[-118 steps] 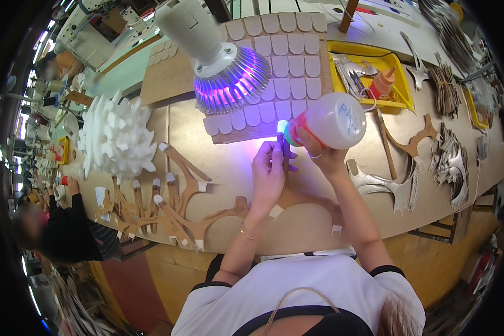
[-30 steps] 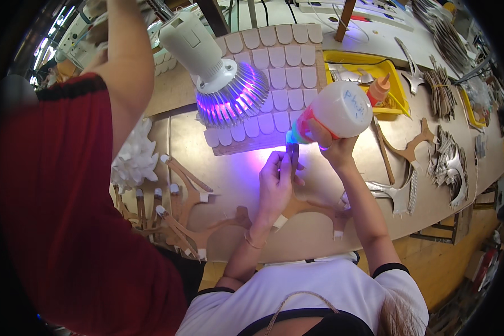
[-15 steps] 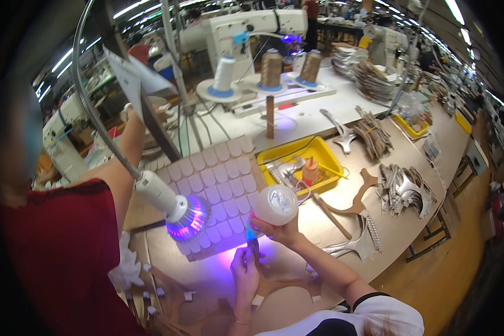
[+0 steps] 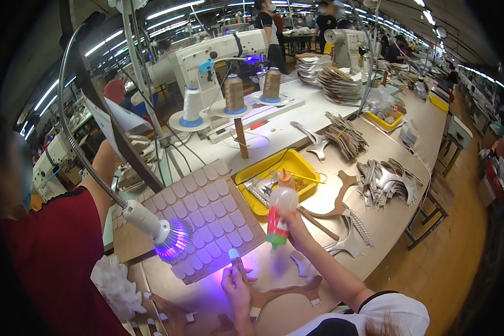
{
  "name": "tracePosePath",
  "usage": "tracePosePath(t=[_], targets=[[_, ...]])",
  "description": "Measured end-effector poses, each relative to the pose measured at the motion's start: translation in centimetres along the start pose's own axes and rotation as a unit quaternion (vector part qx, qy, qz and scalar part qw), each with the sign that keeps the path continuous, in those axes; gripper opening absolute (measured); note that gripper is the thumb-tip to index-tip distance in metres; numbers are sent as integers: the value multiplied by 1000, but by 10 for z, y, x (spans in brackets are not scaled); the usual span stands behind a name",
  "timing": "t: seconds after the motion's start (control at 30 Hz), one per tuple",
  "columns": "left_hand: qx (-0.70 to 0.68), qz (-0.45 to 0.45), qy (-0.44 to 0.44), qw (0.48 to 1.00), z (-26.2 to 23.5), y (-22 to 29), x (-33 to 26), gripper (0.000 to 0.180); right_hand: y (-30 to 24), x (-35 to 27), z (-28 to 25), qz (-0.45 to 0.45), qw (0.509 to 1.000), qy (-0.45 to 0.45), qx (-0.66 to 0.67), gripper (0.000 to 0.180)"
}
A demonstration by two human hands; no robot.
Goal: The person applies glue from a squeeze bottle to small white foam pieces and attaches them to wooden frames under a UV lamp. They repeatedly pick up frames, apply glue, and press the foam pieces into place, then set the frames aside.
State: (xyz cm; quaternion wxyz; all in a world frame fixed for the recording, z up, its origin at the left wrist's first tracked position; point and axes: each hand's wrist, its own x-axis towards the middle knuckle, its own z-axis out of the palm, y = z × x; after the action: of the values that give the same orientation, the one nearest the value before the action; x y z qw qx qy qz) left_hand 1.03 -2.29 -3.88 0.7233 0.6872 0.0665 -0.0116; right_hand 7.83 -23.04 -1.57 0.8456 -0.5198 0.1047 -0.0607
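My right hand [image 4: 298,228] grips a plastic glue bottle [image 4: 276,217] with a red and green label, its nozzle pointing down at the table. My left hand [image 4: 238,287] pinches a small white piece [image 4: 233,255] and holds it up in the violet glow. A gooseneck violet lamp [image 4: 171,239] hangs just left of both hands. Beneath the hands lies a brown cut-out strap piece [image 4: 288,292] on the tan worktable [image 4: 397,215].
A cardboard board covered in white scale-shaped pieces [image 4: 204,215] lies behind my hands. A yellow tray [image 4: 263,171] of tools sits beyond the bottle. A person in a red shirt [image 4: 50,263] stands close on the left, arm reaching over. Behind are a sewing machine [image 4: 218,50], thread cones [image 4: 234,92] and stacked cut parts [image 4: 386,179].
The view has tilted up from the table to the room. A person in red has come in at the left. My hands stay together under the lamp with bottle and piece.
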Motion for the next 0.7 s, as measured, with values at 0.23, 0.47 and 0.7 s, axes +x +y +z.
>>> tracePosePath(t=[0.23,0.47,0.7], targets=[[-12,10,-1,1000,0,-5,-2,24,7,-10,-33,76,920,-29,-383,93],[2,15,-5,1000,-1,4,-6,25,-41,-18,-37,-10,774,-64,-630,88],[5,-4,-12,1000,1,10,-12,24,-241,-91,-34,-498,733,23,-462,40]])
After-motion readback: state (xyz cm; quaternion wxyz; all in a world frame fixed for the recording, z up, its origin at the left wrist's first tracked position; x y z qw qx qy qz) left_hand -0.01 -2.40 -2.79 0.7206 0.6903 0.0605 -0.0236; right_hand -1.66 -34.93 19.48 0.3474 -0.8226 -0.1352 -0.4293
